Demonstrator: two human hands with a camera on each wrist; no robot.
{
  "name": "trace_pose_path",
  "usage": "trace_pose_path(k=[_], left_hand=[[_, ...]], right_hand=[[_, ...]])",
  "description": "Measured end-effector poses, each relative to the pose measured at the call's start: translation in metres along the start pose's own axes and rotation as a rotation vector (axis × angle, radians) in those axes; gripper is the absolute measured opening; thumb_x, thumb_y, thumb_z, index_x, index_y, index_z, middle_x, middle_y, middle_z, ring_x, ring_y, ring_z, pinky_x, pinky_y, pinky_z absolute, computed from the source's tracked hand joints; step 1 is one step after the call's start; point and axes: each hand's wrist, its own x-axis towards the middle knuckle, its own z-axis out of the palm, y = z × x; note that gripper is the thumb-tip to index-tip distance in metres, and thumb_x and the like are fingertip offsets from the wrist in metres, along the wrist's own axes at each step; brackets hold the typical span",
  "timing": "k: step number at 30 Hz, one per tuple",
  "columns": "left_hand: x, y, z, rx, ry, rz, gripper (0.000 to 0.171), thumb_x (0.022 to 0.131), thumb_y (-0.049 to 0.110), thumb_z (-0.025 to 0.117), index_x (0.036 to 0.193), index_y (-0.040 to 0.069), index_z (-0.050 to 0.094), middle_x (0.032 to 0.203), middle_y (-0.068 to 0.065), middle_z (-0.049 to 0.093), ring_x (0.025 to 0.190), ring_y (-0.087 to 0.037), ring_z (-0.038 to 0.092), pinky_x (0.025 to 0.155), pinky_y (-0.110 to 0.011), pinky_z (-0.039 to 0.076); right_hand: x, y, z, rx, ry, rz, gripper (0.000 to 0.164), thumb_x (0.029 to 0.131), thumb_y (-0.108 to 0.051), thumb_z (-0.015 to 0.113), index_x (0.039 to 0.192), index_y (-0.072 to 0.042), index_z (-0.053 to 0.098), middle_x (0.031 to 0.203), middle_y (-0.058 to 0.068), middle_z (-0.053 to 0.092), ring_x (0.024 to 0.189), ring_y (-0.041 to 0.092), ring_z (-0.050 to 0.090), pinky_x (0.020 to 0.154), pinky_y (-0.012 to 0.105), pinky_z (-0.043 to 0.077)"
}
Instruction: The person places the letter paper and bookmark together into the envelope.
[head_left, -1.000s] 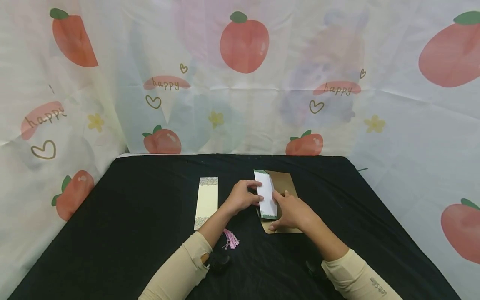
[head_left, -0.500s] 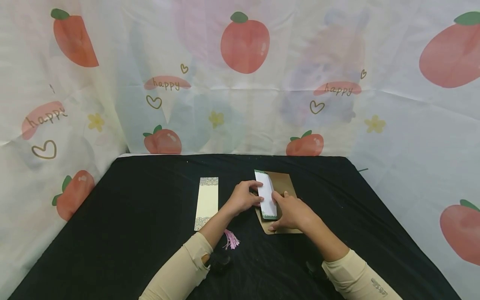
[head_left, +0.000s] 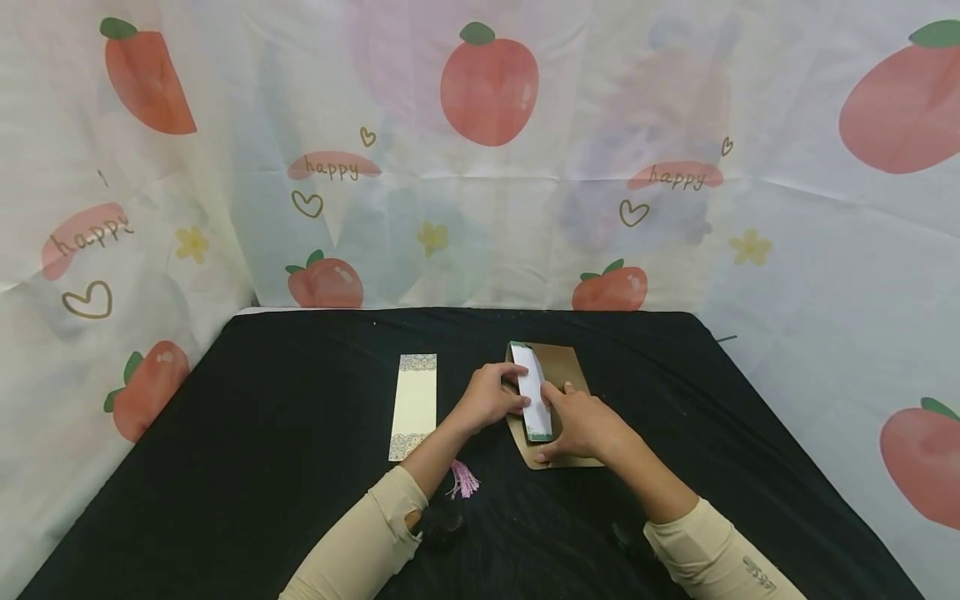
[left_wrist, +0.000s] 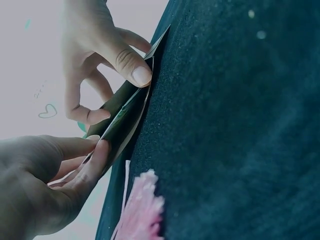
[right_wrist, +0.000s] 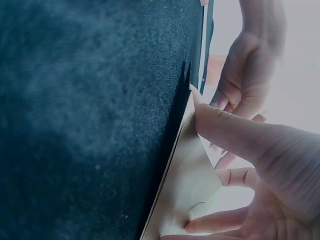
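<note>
My left hand (head_left: 483, 400) pinches the left edge of a narrow white card (head_left: 532, 392) with green patterned ends, a bookmark by its shape. The card lies over the left side of a brown kraft-paper booklet (head_left: 564, 367), tilted against it. My right hand (head_left: 588, 425) grips the booklet, thumb at its near edge and index fingertip at the card's right edge. Seen in the left wrist view, thin leaves fan apart between the two hands. In the right wrist view the brown cover (right_wrist: 185, 170) runs beside the right thumb. The booklet's inside is mostly hidden.
A cream bookmark (head_left: 416, 400) with lace-patterned ends lies to the left, partly behind the left forearm. Its pink tassel (head_left: 463, 481) trails on the black cloth (head_left: 300, 433) near that forearm. Behind the table hangs a fruit-printed curtain (head_left: 487, 242).
The white card shows narrower than before, its right edge shifted left. The booklet has shifted slightly left, and my left hand has edged a little right and down.
</note>
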Motion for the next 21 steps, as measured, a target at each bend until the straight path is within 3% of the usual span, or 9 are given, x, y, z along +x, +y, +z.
trace_pose_path(k=[8,15,21], left_hand=[[0.0013,0.0005,0.0008,0.029,0.001,0.016,0.046,0.085,-0.009,0.080,0.129,-0.004,0.067,0.106,-0.015,0.067,0.075,-0.017,0.072,0.065,-0.028,0.060],[-0.0001,0.0008,0.0007,0.047,-0.004,0.017,0.047,0.086,-0.007,0.080,0.130,-0.004,0.066,0.108,-0.017,0.068,0.074,-0.017,0.072,0.065,-0.029,0.060],[-0.0002,0.0011,0.0013,0.058,-0.001,0.019,0.047,0.086,-0.007,0.081,0.130,-0.003,0.066,0.109,-0.017,0.068,0.073,-0.016,0.072,0.065,-0.028,0.060]], right_hand=[[-0.0011,-0.0018,-0.0009,0.021,-0.001,0.006,0.079,0.068,-0.046,0.097,0.122,-0.010,0.053,0.136,0.040,0.052,0.111,0.052,0.062,0.087,0.064,0.051],[-0.0010,-0.0039,-0.0010,0.022,0.001,0.010,0.075,0.067,-0.046,0.098,0.118,-0.012,0.054,0.121,0.026,0.059,0.097,0.040,0.065,0.082,0.060,0.052],[-0.0014,-0.0043,-0.0005,0.023,0.002,0.003,0.077,0.068,-0.046,0.097,0.122,-0.011,0.055,0.134,0.036,0.054,0.110,0.047,0.063,0.090,0.065,0.049]])
